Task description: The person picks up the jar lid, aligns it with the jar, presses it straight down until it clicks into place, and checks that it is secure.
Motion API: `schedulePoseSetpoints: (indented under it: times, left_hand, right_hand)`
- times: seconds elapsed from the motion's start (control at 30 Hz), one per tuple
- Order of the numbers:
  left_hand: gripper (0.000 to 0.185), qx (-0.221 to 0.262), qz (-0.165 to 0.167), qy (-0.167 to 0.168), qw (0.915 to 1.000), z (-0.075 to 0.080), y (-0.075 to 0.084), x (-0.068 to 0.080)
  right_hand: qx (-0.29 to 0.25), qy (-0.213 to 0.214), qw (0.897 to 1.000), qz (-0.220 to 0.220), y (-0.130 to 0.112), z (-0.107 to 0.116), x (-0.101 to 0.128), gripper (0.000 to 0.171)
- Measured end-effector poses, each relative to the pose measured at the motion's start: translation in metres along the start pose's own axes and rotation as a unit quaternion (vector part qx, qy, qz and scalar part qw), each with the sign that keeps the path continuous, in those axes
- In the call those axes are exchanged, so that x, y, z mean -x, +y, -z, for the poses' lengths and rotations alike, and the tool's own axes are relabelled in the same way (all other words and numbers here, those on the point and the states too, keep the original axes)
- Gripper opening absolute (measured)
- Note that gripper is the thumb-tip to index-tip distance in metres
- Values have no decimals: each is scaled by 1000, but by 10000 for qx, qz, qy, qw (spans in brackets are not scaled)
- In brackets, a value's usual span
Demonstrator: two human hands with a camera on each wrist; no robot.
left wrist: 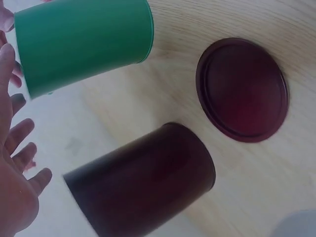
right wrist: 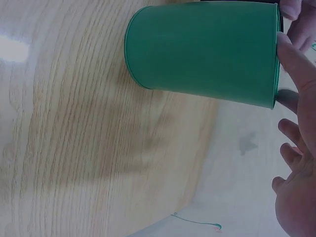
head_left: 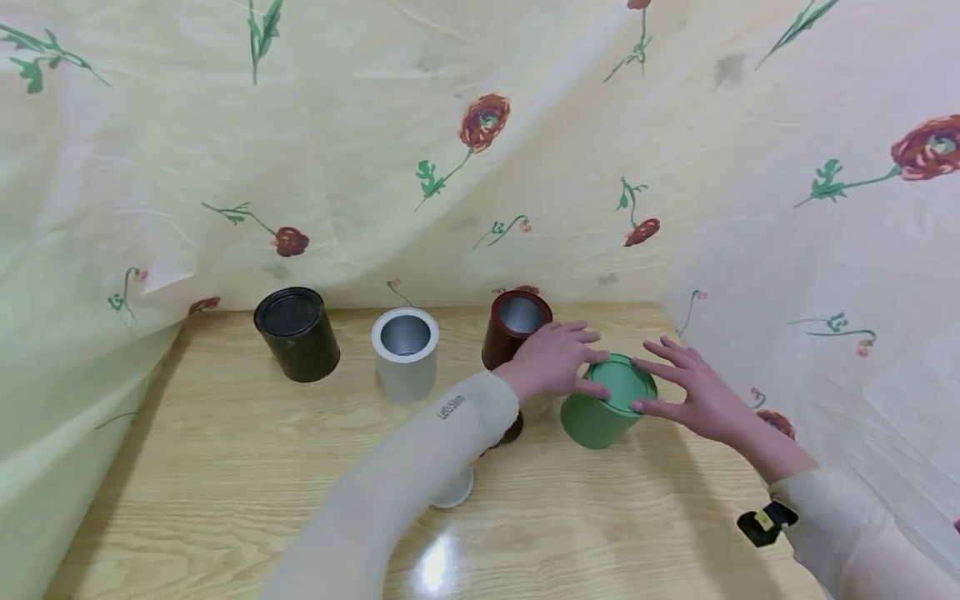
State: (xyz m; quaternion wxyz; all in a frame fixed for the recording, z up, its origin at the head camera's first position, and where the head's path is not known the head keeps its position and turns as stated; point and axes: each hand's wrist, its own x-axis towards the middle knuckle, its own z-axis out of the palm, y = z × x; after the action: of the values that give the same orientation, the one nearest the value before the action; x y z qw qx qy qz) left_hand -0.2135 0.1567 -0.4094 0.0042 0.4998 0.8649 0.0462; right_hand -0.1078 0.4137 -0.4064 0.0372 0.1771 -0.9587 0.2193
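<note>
Green tin (head_left: 606, 410) stands on the desk (head_left: 225, 467), lid on. My left hand (head_left: 553, 360) and right hand (head_left: 693, 390) rest flat-fingered on its lid rim. Beside it, maroon tin (head_left: 514, 327), white tin (head_left: 405, 353) and black tin (head_left: 297, 332) stand uncapped; the maroon lid (left wrist: 242, 90) lies loose.

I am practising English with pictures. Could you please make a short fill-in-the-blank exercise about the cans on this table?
1. Both hands touch the lid of the ___ can.
2. The dark red can stands open; its lid lies on the ___.
3. Between the black can and the dark red can stands a ___ can.

Missing words: green; table; white
</note>
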Motion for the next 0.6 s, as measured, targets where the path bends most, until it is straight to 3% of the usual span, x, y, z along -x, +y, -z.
schedulePoseSetpoints:
  times: [0.23, 0.6]
  left_hand:
    - [72, 14, -123, 225, 9997, 17, -18, 28]
    - [73, -17, 86, 299, 9995, 48, -46, 97]
  right_hand:
    - [77, -3, 10000, -29, -13, 6, -9, 71]
    - [404, 119, 9953, 868, -59, 1, -34, 72]
